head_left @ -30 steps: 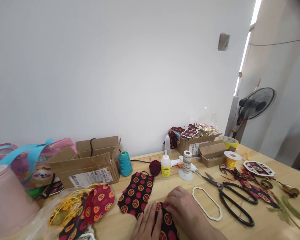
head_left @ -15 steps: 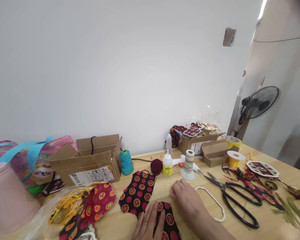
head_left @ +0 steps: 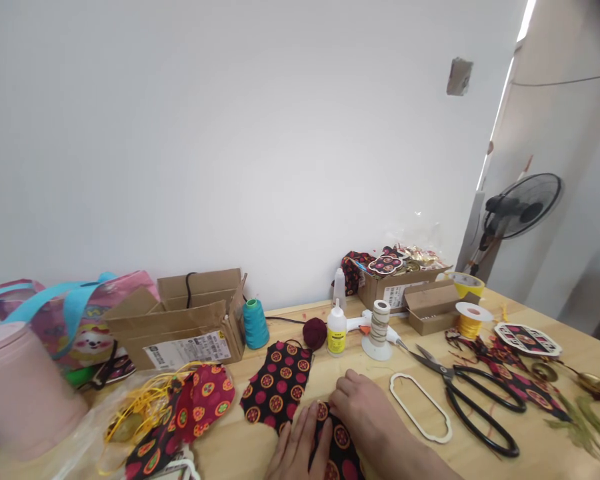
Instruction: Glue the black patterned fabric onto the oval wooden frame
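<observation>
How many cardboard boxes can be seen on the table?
3: a large open box at the left, a box of ornaments near the wall, and a small box before it. Others may be hidden.

- Two bare hands show at the bottom edge of the head view, with no gloves on either.
- The left hand [head_left: 300, 448] shows only fingers and part of the back; no ring is visible on them.
- The right hand [head_left: 361, 408] shows knuckles, the back and a bare wrist.
- The right forearm [head_left: 414, 460] is uncovered as far as the frame shows it: no sleeve, watch or bracelet.
</observation>
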### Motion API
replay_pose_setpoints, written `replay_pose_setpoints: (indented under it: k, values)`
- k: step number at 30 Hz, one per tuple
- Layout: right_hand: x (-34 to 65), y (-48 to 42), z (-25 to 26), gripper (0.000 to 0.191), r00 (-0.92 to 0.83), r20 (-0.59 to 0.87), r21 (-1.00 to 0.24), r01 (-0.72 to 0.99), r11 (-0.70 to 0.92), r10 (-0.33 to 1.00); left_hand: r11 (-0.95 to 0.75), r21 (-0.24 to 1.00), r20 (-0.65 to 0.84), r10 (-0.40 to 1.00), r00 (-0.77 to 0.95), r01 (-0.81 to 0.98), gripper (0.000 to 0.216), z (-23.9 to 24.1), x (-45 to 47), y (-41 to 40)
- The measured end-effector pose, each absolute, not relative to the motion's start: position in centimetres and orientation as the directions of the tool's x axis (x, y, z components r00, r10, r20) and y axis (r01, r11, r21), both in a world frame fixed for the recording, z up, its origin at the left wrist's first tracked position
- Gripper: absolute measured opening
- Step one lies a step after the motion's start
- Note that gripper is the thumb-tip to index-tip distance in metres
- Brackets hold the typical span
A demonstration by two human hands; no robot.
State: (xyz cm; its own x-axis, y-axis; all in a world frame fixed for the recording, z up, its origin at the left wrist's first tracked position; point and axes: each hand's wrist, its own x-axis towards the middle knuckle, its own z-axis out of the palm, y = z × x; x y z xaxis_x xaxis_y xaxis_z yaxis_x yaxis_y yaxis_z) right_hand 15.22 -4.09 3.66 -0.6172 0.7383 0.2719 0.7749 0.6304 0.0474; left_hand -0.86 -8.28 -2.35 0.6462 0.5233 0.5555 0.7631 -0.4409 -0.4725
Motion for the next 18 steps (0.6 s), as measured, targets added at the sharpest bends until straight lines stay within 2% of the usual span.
replay_pose_setpoints:
  k: [3, 6, 12, 14, 18]
  values:
    - [14.8, -4.2, 3.9, 0.004, -0.71, 0.258, 0.13, 0.698, 0.705, 0.655, -0.419, -0.447, 0.564, 0.554, 0.613, 0.79, 0.031, -2.6, -1.0, -8.2]
    - [15.0, -4.1, 4.1, 0.006, -0.719, 0.268, 0.137, 0.688, 0.713, 0.641, -0.42, -0.423, 0.559, 0.576, 0.596, 0.803, 0.032, -3.0, -1.0, -8.3]
    - [17.2, -3.7, 4.4, 0.017, -0.481, 0.342, -0.045, 0.85, 0.525, 0.807, -0.434, -0.447, 0.55, 0.556, 0.623, 0.782, 0.035, -3.3, -1.1, -8.2]
    - [17.5, -4.1, 4.3, 0.021, -0.475, 0.325, -0.107, 0.841, 0.53, 0.818, -0.435, -0.467, 0.546, 0.543, 0.638, 0.77, 0.035, -3.2, -1.0, -8.2]
    - [17.1, -4.7, 4.3, 0.015, -0.507, 0.264, -0.198, 0.804, 0.561, 0.821, -0.391, -0.424, 0.553, 0.603, 0.575, 0.817, 0.035, -2.9, -0.5, -8.6]
